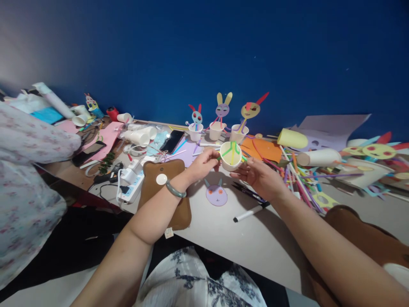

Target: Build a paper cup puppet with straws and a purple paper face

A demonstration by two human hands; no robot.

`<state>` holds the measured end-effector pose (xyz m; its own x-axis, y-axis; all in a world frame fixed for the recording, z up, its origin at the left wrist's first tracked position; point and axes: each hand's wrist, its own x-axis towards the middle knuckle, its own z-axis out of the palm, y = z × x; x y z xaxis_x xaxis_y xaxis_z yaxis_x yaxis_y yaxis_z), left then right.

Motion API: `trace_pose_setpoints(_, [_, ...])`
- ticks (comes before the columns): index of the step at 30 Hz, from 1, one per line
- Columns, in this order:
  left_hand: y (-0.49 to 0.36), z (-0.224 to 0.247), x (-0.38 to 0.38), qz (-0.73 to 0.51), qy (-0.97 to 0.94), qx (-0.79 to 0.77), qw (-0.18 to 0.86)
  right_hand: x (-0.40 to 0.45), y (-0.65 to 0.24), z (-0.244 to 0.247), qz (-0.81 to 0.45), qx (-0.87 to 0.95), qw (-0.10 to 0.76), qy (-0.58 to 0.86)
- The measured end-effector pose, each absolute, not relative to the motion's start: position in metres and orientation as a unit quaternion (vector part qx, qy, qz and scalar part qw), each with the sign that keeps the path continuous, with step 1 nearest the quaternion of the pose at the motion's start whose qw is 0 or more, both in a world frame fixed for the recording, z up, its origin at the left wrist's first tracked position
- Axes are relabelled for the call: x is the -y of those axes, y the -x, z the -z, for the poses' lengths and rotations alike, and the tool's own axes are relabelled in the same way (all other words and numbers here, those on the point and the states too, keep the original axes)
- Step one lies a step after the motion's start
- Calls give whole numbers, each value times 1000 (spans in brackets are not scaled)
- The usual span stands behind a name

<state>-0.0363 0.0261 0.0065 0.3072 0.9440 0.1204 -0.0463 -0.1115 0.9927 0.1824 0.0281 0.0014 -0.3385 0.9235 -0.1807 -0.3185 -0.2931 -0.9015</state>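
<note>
**Between both hands: light paper cup, prob. easy to dent**

Head view: paper cup (231, 163) is held up over the table (211, 230), mouth tilted twd the wearer, green & yellow strips (233, 149) showing inside; green ends poke out L & R. L hand (204, 165) is closed, thumb & fingers pinching at the cup's left side; can't tell if they press on wall or strip end. R hand (260, 177) grips loosely at the right side, thumb near the green end, other fingers curled lower, partly under the cup.

Handling (judgement): v. light, thin-walled, stiff-ish at rim & base, soft mid-wall. Dry paper, so not v. slippery. Strips look bendy, prob. the weak pt; a tug could shift them. Best hold: low on wall nr base, or rim w/ light fingertips, clear of strip ends. Avoid a hard squeeze.

Nearby: rabbit-face cutout (216, 196) lies flat below the hands, thin, creases easily, best lifted by its edge, not the ears. Marker (249, 212) lies just beside, rigid, may roll. Cups w/ paper figures (216, 132) stand behind, top-heavy; take by cup, not figure.
</note>
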Motion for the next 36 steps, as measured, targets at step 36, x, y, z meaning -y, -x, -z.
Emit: trace_pose_setpoints(36, [28,-13,-7,-425,-679,-482,356,-23,-178,1,-575,477,521,413])
